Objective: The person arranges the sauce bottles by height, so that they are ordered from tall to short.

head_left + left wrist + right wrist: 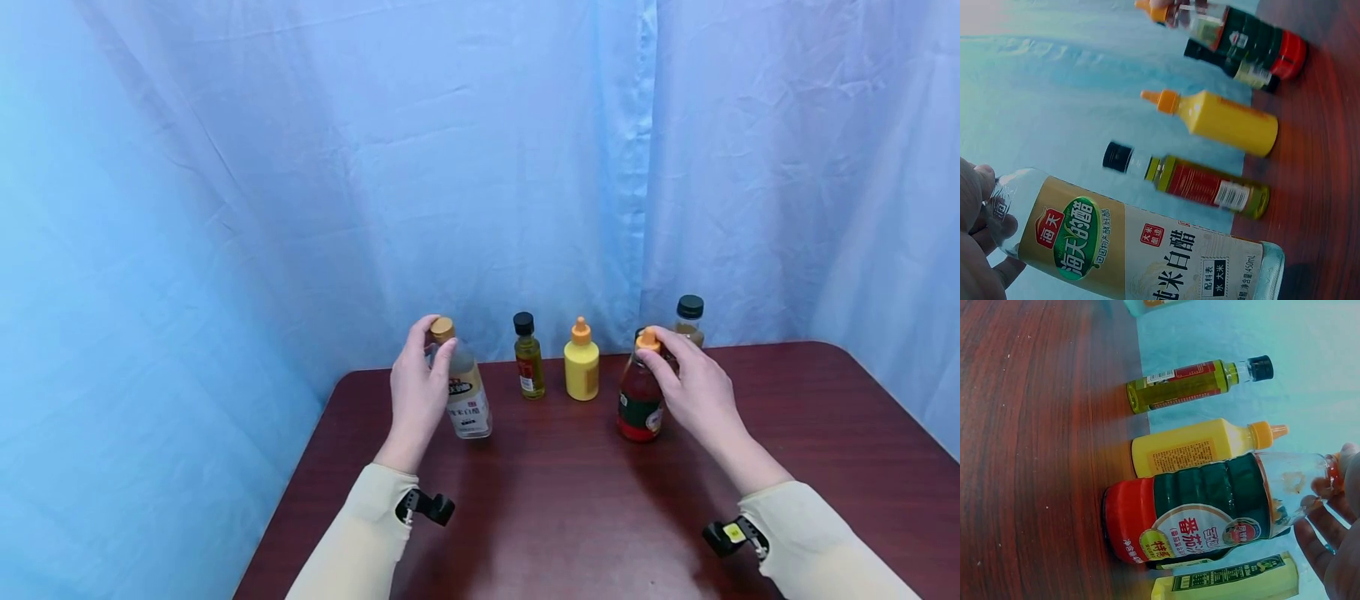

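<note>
My left hand (417, 392) grips a clear glass vinegar bottle (468, 412) by its neck, just under the gold cap. The bottle leans a little, and its gold, green and white label faces the left wrist camera. On the other side, my right hand (701, 390) pinches the neck and orange cap of a ketchup bottle (1210, 500), which has a green label and red contents. In the head view the ketchup bottle tilts slightly, its base close over the table. Fingers of the right hand partly cover its neck.
Between the hands stand a small oil bottle (529, 367) with a black cap and a yellow squeeze bottle (581, 372) with an orange nozzle. A dark-capped bottle (1254, 74) and a green-capped bottle (690, 308) are behind the ketchup. A blue curtain (480, 183) hangs behind the dark red table (555, 517).
</note>
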The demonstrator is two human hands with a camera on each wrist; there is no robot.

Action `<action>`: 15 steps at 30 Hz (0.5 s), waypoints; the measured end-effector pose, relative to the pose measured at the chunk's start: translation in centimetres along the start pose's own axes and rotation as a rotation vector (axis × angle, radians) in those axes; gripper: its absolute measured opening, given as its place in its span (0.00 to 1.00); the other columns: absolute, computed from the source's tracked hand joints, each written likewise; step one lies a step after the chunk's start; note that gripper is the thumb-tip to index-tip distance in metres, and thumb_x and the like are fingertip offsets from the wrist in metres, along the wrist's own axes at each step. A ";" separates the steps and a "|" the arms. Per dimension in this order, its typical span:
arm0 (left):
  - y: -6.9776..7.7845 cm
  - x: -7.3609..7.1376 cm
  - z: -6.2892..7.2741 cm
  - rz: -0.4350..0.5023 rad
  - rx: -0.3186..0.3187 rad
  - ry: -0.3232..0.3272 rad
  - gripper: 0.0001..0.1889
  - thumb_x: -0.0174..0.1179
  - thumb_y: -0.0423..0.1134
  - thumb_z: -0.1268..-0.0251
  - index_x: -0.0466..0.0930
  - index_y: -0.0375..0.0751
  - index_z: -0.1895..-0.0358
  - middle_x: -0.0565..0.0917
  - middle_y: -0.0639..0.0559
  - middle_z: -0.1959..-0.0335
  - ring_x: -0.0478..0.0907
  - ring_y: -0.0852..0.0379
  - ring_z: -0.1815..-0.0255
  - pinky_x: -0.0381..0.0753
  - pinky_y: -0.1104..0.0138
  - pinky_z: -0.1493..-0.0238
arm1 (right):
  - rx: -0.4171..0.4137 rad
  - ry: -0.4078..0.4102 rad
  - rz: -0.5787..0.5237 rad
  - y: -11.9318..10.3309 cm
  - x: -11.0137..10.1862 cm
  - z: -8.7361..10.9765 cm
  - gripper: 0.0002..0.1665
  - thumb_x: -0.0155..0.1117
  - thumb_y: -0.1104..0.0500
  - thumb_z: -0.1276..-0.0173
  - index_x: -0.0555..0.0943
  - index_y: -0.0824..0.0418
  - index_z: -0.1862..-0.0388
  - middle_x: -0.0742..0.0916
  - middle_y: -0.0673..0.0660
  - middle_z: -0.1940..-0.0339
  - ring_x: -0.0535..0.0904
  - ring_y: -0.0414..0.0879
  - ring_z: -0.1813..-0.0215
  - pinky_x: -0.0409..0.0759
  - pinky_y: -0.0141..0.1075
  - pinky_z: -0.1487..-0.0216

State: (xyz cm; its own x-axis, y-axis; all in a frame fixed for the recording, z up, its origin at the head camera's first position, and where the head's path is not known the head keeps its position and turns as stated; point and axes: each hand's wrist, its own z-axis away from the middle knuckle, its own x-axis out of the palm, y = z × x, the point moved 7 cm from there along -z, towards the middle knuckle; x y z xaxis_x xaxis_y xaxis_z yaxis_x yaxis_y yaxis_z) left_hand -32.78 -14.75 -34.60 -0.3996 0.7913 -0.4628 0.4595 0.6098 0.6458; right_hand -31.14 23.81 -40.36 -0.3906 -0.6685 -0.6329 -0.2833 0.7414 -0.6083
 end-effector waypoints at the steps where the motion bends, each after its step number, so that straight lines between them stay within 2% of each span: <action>1: -0.3 -0.3 -0.2 -0.004 -0.008 0.003 0.24 0.66 0.42 0.16 0.76 0.44 0.25 0.87 0.45 0.37 0.85 0.42 0.35 0.84 0.43 0.37 | 0.000 0.001 -0.001 0.0 0.0 0.0 0.32 0.59 0.44 0.10 0.75 0.62 0.20 0.81 0.71 0.27 0.79 0.72 0.34 0.76 0.75 0.38; 8: -2.6 -2.1 -1.1 -0.020 -0.033 0.011 0.24 0.66 0.41 0.16 0.75 0.42 0.24 0.87 0.43 0.36 0.84 0.40 0.34 0.82 0.41 0.35 | -0.006 0.009 -0.005 0.0 0.0 -0.1 0.32 0.60 0.44 0.11 0.76 0.62 0.20 0.82 0.71 0.28 0.80 0.72 0.34 0.76 0.74 0.38; 15: -4.9 -3.4 -1.6 -0.032 -0.070 -0.012 0.24 0.63 0.42 0.14 0.73 0.42 0.23 0.85 0.42 0.34 0.82 0.40 0.31 0.83 0.42 0.36 | -0.009 0.014 -0.008 0.0 0.1 0.0 0.31 0.60 0.45 0.11 0.76 0.62 0.20 0.82 0.71 0.28 0.80 0.72 0.35 0.77 0.74 0.39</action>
State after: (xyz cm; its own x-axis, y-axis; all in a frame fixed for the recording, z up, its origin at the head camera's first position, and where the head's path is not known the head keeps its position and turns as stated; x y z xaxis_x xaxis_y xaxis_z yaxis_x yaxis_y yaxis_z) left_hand -34.93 -20.46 -35.24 -0.4037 0.7721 -0.4909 0.3898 0.6305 0.6712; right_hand -31.22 23.77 -40.40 -0.4002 -0.6735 -0.6215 -0.2946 0.7367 -0.6086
